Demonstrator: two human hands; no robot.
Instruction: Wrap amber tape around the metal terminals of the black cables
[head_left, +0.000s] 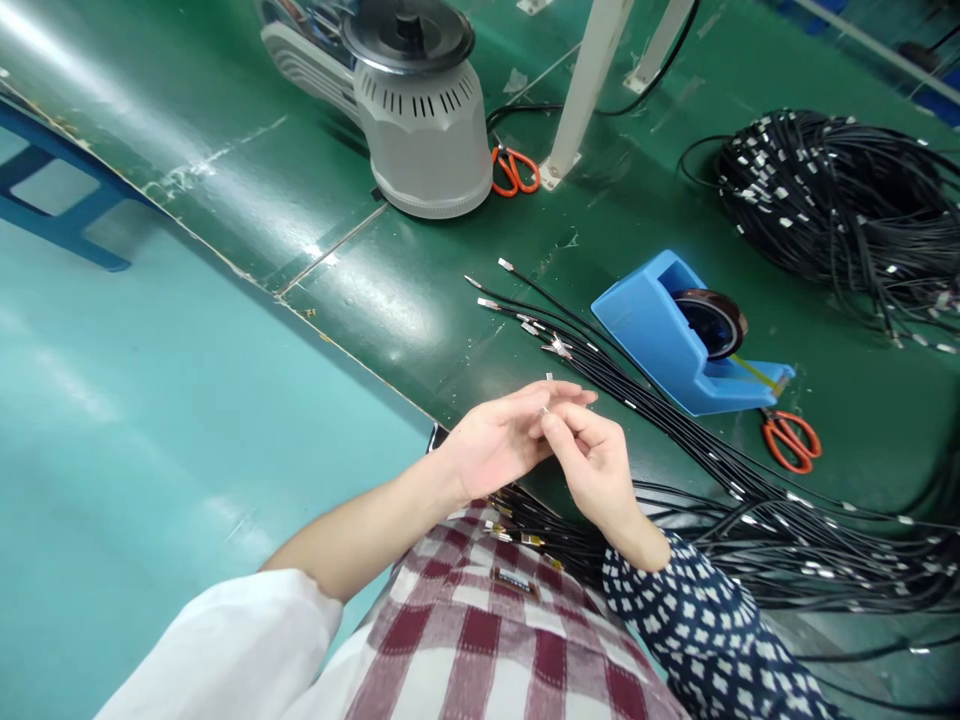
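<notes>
Table (416, 365) on my feed carries cables (682, 440) beside the dispenser (649, 335). Lower left of it, my left hand (502, 435) stretches its fingers, grip unclear; my right hand (600, 465) seemingly pinches a pale bit (545, 410). I judge this fingertip handling; next calls for a steady pinch.
</notes>
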